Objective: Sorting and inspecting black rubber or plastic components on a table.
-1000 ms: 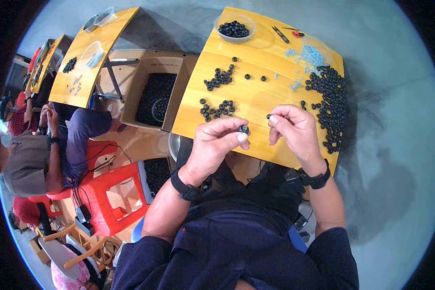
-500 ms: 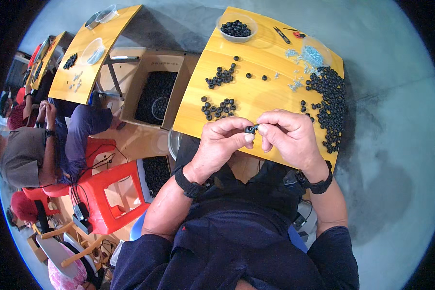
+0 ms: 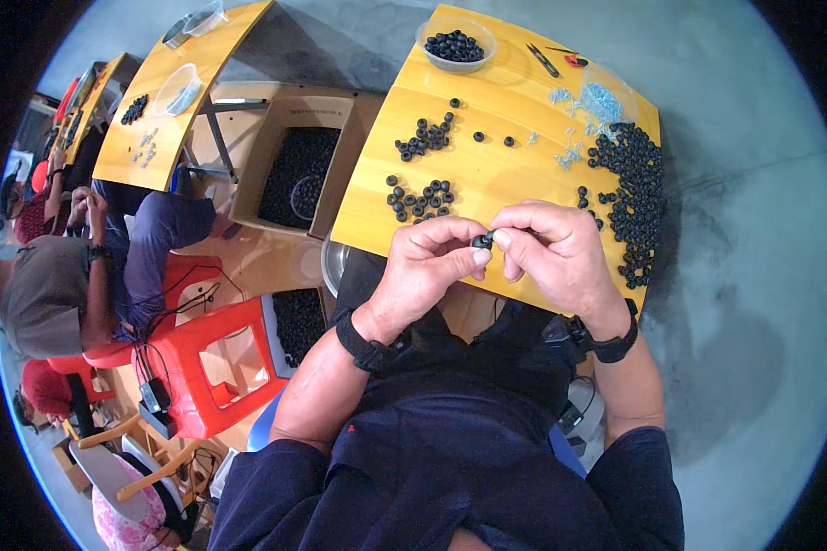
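Observation:
Over the near edge of the yellow wooden table (image 3: 487, 188), my two hands meet fingertip to fingertip. My left hand (image 3: 423, 266) pinches a small round black part (image 3: 481, 241) with a hole in it, between thumb and forefinger. My right hand (image 3: 559, 257) is closed in a pinch right against that part; whatever sits between its fingertips is too small to make out. Loose black parts (image 3: 421, 200) of the same look lie in a group just beyond my left hand. A large pile of them (image 3: 636, 193) spreads along the table's right side.
A clear bowl of black parts (image 3: 455, 46) stands at the far left of the table. Tweezers (image 3: 542, 61) and a tipped tub of small pale-blue pieces (image 3: 605, 99) are at the far right. A carton (image 3: 335, 138) and red stool (image 3: 202, 367) stand left, near another seated person (image 3: 50, 294).
The view has shifted slightly, so the table sits a little higher and farther right. Both hands keep their pinch, and the black part has turned a little between the fingertips.

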Action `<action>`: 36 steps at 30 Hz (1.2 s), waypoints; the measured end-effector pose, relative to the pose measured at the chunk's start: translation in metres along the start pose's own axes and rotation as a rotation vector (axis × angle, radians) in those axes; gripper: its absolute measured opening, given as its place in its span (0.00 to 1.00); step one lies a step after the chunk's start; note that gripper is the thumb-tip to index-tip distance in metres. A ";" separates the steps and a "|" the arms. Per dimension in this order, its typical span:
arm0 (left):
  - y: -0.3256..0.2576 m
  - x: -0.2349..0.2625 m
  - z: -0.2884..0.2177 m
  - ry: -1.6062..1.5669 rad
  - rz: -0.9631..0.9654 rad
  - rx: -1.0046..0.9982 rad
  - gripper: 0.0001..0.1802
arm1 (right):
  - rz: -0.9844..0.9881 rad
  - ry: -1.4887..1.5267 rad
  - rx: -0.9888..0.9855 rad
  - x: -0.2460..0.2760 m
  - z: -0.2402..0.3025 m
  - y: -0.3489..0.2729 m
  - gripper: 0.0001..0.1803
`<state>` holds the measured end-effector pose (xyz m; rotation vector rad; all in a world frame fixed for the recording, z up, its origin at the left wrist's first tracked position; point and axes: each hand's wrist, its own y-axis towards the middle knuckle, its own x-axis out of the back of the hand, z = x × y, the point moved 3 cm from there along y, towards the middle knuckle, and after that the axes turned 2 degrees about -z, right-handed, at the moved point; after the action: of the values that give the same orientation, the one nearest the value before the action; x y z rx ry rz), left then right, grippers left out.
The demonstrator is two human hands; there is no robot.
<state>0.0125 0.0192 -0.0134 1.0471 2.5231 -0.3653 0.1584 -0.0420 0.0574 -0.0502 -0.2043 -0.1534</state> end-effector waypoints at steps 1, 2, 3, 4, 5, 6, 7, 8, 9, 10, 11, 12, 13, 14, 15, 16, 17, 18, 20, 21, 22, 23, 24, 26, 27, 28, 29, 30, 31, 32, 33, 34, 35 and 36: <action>0.000 0.000 0.000 0.000 -0.001 0.001 0.11 | -0.010 0.009 0.000 0.000 0.000 0.000 0.05; 0.000 -0.001 -0.001 -0.010 -0.007 0.006 0.10 | -0.009 0.011 -0.001 0.001 -0.001 0.000 0.05; 0.000 -0.002 -0.001 -0.020 -0.010 0.010 0.08 | -0.015 0.007 -0.004 0.001 -0.001 0.000 0.05; 0.000 -0.002 -0.001 -0.020 -0.010 0.011 0.08 | -0.020 0.004 -0.006 0.002 -0.001 0.000 0.05; 0.001 -0.002 -0.001 -0.013 -0.004 0.010 0.08 | -0.021 0.004 -0.007 0.002 -0.001 0.000 0.05; 0.001 -0.002 0.000 -0.005 0.001 0.008 0.08 | -0.002 0.006 -0.026 0.001 -0.001 0.001 0.05; 0.001 -0.002 0.000 -0.005 0.001 0.009 0.08 | 0.017 0.007 -0.045 0.000 -0.002 0.002 0.05; 0.001 -0.002 0.000 -0.002 0.000 0.013 0.08 | 0.017 0.008 -0.046 0.001 -0.002 0.002 0.05; 0.001 -0.002 0.000 0.002 -0.002 0.017 0.08 | 0.025 -0.009 -0.051 0.000 -0.004 0.002 0.05; 0.001 -0.002 0.001 0.002 -0.003 0.018 0.08 | 0.032 -0.026 -0.057 0.000 -0.005 0.003 0.05; 0.001 -0.001 0.001 0.014 -0.011 0.012 0.09 | 0.033 -0.025 -0.058 0.000 -0.005 0.003 0.05; 0.001 -0.001 0.002 0.026 -0.018 0.007 0.09 | 0.049 -0.043 -0.058 -0.001 -0.004 0.004 0.06; 0.001 -0.001 0.003 0.026 -0.018 0.008 0.09 | 0.064 -0.061 -0.058 -0.001 -0.004 0.004 0.06; 0.002 0.000 0.004 0.050 -0.024 0.014 0.09 | 0.064 -0.060 -0.060 -0.002 -0.005 0.004 0.06; 0.002 0.000 0.004 0.075 -0.030 0.019 0.10 | 0.068 -0.054 -0.079 -0.002 -0.006 0.005 0.07; 0.003 0.000 0.004 0.075 -0.029 0.021 0.10 | 0.072 -0.048 -0.099 -0.003 -0.007 0.005 0.07; 0.003 0.000 0.005 0.063 -0.031 0.038 0.10 | 0.071 -0.047 -0.100 -0.003 -0.009 0.005 0.07; 0.003 0.000 0.005 0.051 -0.033 0.057 0.10 | 0.065 -0.002 -0.112 -0.002 -0.012 0.005 0.08; 0.003 -0.001 0.003 0.050 -0.040 0.075 0.10 | 0.057 0.045 -0.126 0.000 -0.015 0.005 0.08; 0.003 -0.002 0.001 0.050 -0.047 0.090 0.10 | 0.062 0.065 -0.157 0.001 -0.016 0.004 0.08; 0.003 -0.002 0.001 0.050 -0.046 0.093 0.10 | 0.066 0.086 -0.189 0.002 -0.017 0.004 0.08; 0.003 -0.002 0.001 0.051 -0.050 0.095 0.10 | 0.064 0.087 -0.191 0.002 -0.018 0.006 0.08; 0.004 -0.002 0.001 0.053 -0.053 0.098 0.10 | 0.084 0.098 -0.200 0.003 -0.019 0.007 0.08; 0.005 -0.002 0.000 0.054 -0.044 0.116 0.10 | 0.101 0.109 -0.210 0.004 -0.020 0.010 0.07; 0.005 -0.002 0.000 0.056 -0.038 0.132 0.09 | 0.107 0.163 -0.256 0.004 -0.022 0.011 0.07; 0.005 -0.001 0.000 0.056 -0.036 0.134 0.09 | 0.113 0.217 -0.301 0.004 -0.024 0.011 0.07; 0.006 -0.001 0.000 0.070 -0.041 0.152 0.09 | 0.111 0.218 -0.301 0.005 -0.026 0.012 0.07; 0.005 0.000 0.000 0.085 -0.047 0.169 0.08 | 0.129 0.274 -0.319 0.005 -0.029 0.012 0.07; 0.005 0.000 0.000 0.086 -0.046 0.170 0.08 | 0.147 0.330 -0.337 0.004 -0.032 0.012 0.07; 0.005 0.001 0.000 0.098 -0.045 0.168 0.08 | 0.146 0.331 -0.337 0.005 -0.035 0.013 0.07; 0.005 0.001 0.001 0.111 -0.044 0.165 0.08 | 0.157 0.368 -0.349 0.004 -0.038 0.013 0.08; 0.005 0.000 0.001 0.110 -0.042 0.165 0.08 | 0.169 0.404 -0.360 0.004 -0.041 0.012 0.08; 0.005 -0.001 0.001 0.122 -0.057 0.157 0.08 | 0.167 0.404 -0.360 0.004 -0.044 0.012 0.08; 0.005 -0.001 0.001 0.133 -0.074 0.149 0.08 | 0.164 0.420 -0.371 0.004 -0.047 0.012 0.09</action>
<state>0.0172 0.0217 -0.0148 1.0664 2.6933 -0.5284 0.1736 -0.0343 0.0124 -0.3989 0.2502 -0.0339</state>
